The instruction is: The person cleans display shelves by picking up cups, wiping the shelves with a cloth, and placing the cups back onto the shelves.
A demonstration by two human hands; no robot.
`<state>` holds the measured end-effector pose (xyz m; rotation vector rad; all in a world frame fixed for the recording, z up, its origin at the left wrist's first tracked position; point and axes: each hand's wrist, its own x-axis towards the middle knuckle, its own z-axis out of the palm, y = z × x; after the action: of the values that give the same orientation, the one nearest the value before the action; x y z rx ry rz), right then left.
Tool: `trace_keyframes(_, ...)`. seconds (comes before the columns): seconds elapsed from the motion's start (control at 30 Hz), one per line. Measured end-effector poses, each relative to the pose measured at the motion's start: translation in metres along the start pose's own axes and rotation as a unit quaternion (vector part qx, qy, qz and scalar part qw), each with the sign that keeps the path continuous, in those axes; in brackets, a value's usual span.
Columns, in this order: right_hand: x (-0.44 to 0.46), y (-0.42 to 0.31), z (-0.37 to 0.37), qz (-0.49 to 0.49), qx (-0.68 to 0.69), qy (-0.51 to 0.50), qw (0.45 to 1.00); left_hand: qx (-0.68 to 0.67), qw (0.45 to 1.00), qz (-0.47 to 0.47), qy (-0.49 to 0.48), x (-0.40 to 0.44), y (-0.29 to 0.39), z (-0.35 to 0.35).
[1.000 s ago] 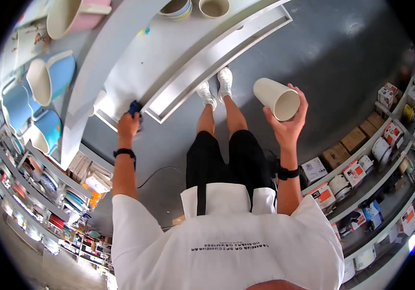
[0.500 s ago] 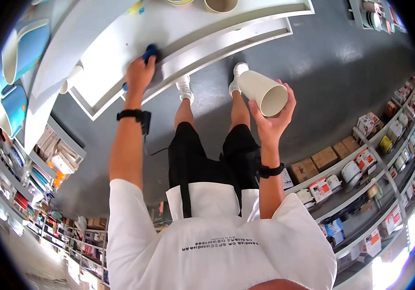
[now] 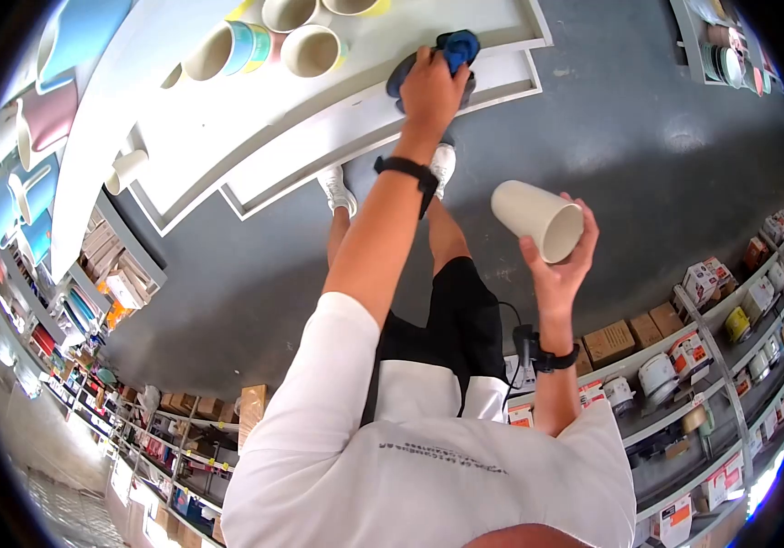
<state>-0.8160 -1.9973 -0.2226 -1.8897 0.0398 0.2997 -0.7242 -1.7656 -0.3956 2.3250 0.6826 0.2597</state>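
My left hand (image 3: 432,89) is closed around a dark blue cloth (image 3: 459,50), which lies bunched on the front edge of the white shelf (image 3: 200,151). A tall cream cup (image 3: 529,212) is gripped in my right hand (image 3: 564,274), out over the floor. The cup lies tilted on its side, its open mouth turned toward me and to the right. Several cups stand on the shelf left of the cloth, among them a cream cup (image 3: 312,51) and a blue-banded cup (image 3: 217,51).
A small white cup (image 3: 127,171) sits at the shelf's left end. Blue and pink pitchers (image 3: 47,119) line a raised shelf at the far left. Cardboard boxes (image 3: 609,341) and packaged goods fill the racks on the right. Grey floor (image 3: 630,173) lies between.
My left hand has swept right along the shelf edge with the cloth. My right hand has shifted right and lower with the cup. More cups show on the shelf.
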Motion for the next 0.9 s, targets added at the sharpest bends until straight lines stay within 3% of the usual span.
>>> trace_keyframes(0.1, 0.012, -0.008, -0.032, 0.055, 0.017, 0.002, 0.998, 0.004, 0.998, -0.027, -0.05, -0.001, 0.03, 0.016)
trace_keyframes(0.2, 0.023, 0.001, -0.041, 0.041, 0.016, 0.024, 0.999, -0.015, 0.995, -0.073, -0.067, 0.008, 0.034, 0.014)
trace_keyframes(0.33, 0.032, 0.001, -0.022, 0.044, -0.004, 0.015, 0.999, 0.039, 0.986, -0.1, -0.124, -0.004, -0.04, -0.039)
trace_keyframes(0.47, 0.034, 0.01, 0.014, 0.076, 0.051, -0.036, 0.995, 0.135, 0.979, -0.143, -0.052, -0.046, -0.121, -0.111)
trace_keyframes(0.57, 0.03, 0.006, 0.033, 0.073, 0.045, -0.1, 0.991, 0.169, 0.957, -0.222, -0.08, -0.065, -0.158, -0.154)
trace_keyframes(0.67, 0.036, 0.002, 0.042, 0.035, 0.018, -0.143, 0.989, 0.188, 0.966, -0.168, -0.062, -0.066, -0.167, -0.159)
trace_keyframes(0.8, 0.046, 0.004, 0.036, -0.04, -0.081, -0.15, 0.985, 0.195, 0.964, -0.128, -0.129, -0.045, -0.136, -0.133)
trace_keyframes(0.9, 0.053, 0.013, 0.021, -0.037, -0.101, -0.121, 0.987, 0.202, 0.97, -0.013, -0.138, -0.019, -0.089, -0.085)
